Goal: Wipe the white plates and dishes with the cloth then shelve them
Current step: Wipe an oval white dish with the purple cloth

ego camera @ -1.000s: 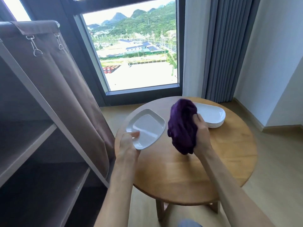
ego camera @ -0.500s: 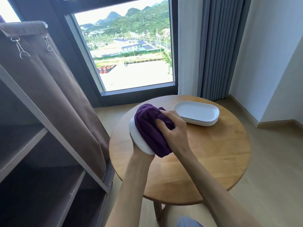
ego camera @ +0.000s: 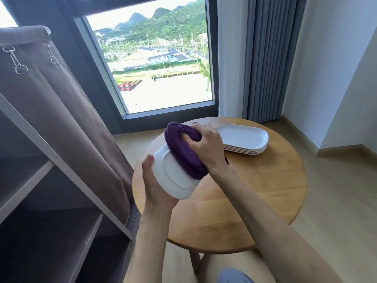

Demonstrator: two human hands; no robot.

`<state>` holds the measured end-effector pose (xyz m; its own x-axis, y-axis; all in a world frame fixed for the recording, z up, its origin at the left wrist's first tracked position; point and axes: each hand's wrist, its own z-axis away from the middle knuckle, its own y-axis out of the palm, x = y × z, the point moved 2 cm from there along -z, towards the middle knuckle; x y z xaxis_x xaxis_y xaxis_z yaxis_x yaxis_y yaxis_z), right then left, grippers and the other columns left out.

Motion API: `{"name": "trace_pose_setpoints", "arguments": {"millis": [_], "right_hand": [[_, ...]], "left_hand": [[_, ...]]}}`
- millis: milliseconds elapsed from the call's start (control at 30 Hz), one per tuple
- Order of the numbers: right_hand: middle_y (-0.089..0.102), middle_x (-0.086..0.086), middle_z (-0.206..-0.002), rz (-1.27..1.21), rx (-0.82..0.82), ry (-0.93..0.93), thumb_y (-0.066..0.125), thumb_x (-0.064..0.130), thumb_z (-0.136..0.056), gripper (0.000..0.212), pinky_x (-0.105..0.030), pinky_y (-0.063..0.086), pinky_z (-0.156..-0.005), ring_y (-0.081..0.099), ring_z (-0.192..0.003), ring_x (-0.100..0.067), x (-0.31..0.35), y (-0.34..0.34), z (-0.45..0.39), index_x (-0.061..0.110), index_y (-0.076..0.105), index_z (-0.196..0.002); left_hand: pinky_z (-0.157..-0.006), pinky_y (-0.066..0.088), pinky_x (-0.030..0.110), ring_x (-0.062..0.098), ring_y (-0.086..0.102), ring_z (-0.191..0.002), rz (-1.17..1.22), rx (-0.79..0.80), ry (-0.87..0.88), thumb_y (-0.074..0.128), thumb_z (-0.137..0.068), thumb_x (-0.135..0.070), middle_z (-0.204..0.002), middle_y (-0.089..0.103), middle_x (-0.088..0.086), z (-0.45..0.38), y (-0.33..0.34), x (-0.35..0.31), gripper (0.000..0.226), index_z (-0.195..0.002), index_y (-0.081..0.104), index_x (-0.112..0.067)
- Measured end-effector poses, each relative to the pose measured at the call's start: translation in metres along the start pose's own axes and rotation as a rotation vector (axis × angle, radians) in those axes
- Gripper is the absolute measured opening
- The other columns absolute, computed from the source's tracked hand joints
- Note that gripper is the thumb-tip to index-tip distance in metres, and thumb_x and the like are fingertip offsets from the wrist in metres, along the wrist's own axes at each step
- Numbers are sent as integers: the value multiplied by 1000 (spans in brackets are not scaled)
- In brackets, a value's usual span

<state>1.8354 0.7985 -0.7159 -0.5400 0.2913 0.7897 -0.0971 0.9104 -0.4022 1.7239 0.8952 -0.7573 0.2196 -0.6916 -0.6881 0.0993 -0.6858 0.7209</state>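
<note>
My left hand (ego camera: pixel 157 186) grips a white rounded-square dish (ego camera: pixel 173 176) by its near edge, holding it tilted in the air above the left side of the round wooden table (ego camera: pixel 255 201). The dish's underside faces me. My right hand (ego camera: pixel 208 148) clutches a bunched purple cloth (ego camera: pixel 183 152) and presses it against the upper part of the dish. A stack of several white oblong plates (ego camera: pixel 244 138) sits at the table's far side.
An open shelving unit (ego camera: pixel 51 201) with a brown fabric cover (ego camera: pixel 67 111) pulled aside stands at my left, its shelves dark and bare. A large window (ego camera: pixel 155 64) and grey curtains (ego camera: pixel 265 58) are behind the table. White wall at right.
The dish went from face-up in my left hand to turned over with its underside toward me. My right hand brought the cloth onto it and has rubbed toward the upper edge.
</note>
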Motion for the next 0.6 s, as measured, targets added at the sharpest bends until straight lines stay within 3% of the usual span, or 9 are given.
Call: {"name": "trace_pose_setpoints", "arguments": {"millis": [133, 267, 367, 467, 533, 600], "right_hand": [[70, 0, -76, -94, 16, 140, 65, 39, -94, 21, -36, 51, -70, 65, -78, -23, -23, 6, -24, 21, 72, -87], [62, 8, -61, -188, -21, 306, 64, 46, -89, 33, -34, 46, -65, 58, -65, -17, -46, 8, -21, 17, 65, -73], [60, 6, -65, -483, -3, 472, 65, 44, -89, 32, -36, 43, -68, 52, -65, -17, -55, 13, 5, 17, 61, -71], [51, -6, -68, -674, -47, 464, 64, 45, -85, 33, -40, 38, -64, 43, -69, -17, -51, 23, 47, 19, 51, -70], [55, -19, -73, -643, -66, 405, 64, 48, -86, 42, -43, 42, -61, 45, -68, -17, -43, 26, 64, 8, 52, -78], [60, -20, -78, -589, -75, 324, 63, 50, -90, 45, -38, 42, -62, 47, -67, -14, -32, 24, 71, 7, 56, -81]], "left_hand": [[-91, 56, 45, 36, 67, -107, -62, 71, 95, 74, -64, -37, -120, 69, 21, 4, 8, -7, 74, -131, 69, -6], [-82, 59, 40, 33, 71, -100, -17, -18, 245, 62, -65, -36, -111, 74, 18, 5, 5, 3, 64, -120, 75, -8], [-73, 60, 37, 29, 74, -91, 67, -50, 318, 44, -73, -35, -101, 76, 12, 2, 9, 9, 56, -109, 80, -12], [-75, 60, 37, 29, 73, -88, 47, -7, 290, 61, -62, -34, -96, 75, 11, -11, 28, 7, 51, -103, 81, -11], [-74, 59, 35, 29, 72, -84, -5, -11, 251, 69, -51, -30, -92, 73, 13, -16, 41, 7, 57, -102, 80, -6], [-71, 58, 35, 31, 67, -81, -46, -80, 218, 66, -54, -28, -92, 66, 17, -20, 42, 10, 69, -115, 70, 3]]}}
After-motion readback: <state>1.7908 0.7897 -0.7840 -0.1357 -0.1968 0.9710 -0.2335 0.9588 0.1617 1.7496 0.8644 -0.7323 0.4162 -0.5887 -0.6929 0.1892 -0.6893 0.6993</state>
